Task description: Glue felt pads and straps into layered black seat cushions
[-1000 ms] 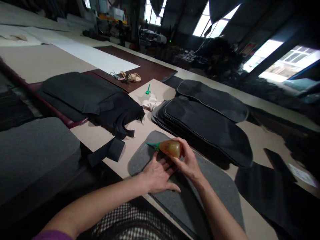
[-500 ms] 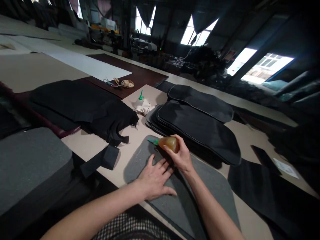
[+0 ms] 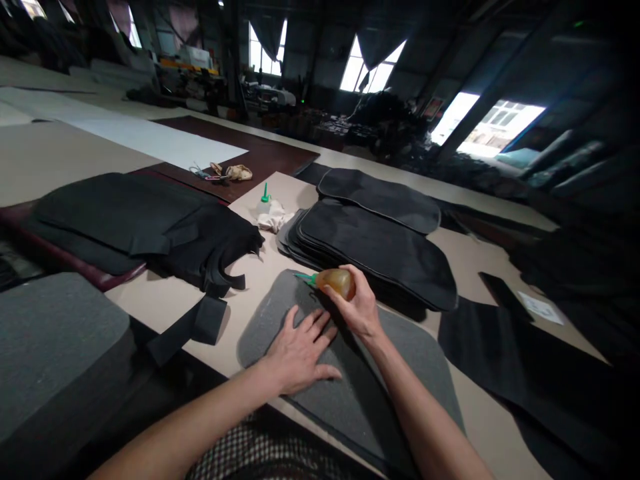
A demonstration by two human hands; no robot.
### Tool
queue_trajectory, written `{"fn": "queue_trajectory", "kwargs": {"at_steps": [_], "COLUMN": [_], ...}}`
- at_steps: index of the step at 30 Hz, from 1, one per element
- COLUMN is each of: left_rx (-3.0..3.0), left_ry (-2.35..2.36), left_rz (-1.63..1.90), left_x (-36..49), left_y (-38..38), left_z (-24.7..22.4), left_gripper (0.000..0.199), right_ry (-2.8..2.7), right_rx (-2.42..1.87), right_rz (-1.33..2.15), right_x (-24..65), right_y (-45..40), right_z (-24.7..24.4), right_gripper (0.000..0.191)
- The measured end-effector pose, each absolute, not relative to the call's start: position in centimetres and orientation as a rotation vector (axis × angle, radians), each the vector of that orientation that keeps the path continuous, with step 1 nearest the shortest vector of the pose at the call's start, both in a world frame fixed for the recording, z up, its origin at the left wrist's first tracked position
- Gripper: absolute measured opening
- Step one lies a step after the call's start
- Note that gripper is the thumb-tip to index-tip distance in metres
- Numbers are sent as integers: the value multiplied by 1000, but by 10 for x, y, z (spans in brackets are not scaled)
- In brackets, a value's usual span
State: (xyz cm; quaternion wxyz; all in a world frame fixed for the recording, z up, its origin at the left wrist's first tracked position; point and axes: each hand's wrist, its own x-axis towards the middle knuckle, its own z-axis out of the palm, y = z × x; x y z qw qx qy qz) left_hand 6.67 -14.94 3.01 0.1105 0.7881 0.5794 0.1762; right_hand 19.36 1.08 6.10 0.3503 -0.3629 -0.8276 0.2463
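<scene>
- The amber squeeze bottle (image 3: 339,283) sat just below the middle of the frame, a soft, translucent, rounded body with a thin green nozzle (image 3: 305,276) that pointed toward the left of the picture, low over the far end of the mat.
- The right hand (image 3: 356,307) was clamped on the bottle, thumb and fingers wrapped round its belly, and held it lying nearly level.
- Beneath it lay a grey felt mat (image 3: 350,393) with rounded corners, running from the centre of the frame down toward the lower right, dull and fibrous on top.
- The left hand (image 3: 297,350) rested flat on that mat, palm down, its fingers spread apart, just beside the right hand and below the bottle.
- Right of centre a stack of black mats (image 3: 380,250) lay fanned out, their edges stepped, with one more black mat (image 3: 380,197) beyond it.
- Left of centre a heap of black fabric pieces (image 3: 150,230) lay on the brown board table (image 3: 165,300), with a loose black strip (image 3: 195,327) below it.
- Above the centre a second small bottle with a green nozzle (image 3: 265,200) stood beside a crumpled white cloth (image 3: 276,217).
- In the lower left corner, a thick grey felt pile (image 3: 55,347) filled the frame's edge.
</scene>
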Motion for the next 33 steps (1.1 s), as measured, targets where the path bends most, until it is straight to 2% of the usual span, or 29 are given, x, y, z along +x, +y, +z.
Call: {"fn": "queue_trajectory", "kwargs": {"at_steps": [6,14,22,33], "left_rx": [2258,2258,2282,2289], "left_ry": [1818,2003,1981,1997], "left_rz": [490,422,372,254], "left_x": [59,45,46,48], "left_y": [-141,-129,-130,-129], "left_z": [32,12,11,14], "left_gripper": [78,85,74,70], "right_ry": [-2092,-2068,-2004,-1985], "right_rx": [-1004,-1062,-1135,-1242], "right_rz": [623,635,643,596], "right_x": [200,203,233,278], "right_y": [11,13,9,5], "right_z": [64,71,87,93], "right_gripper": [58,58,58,58]}}
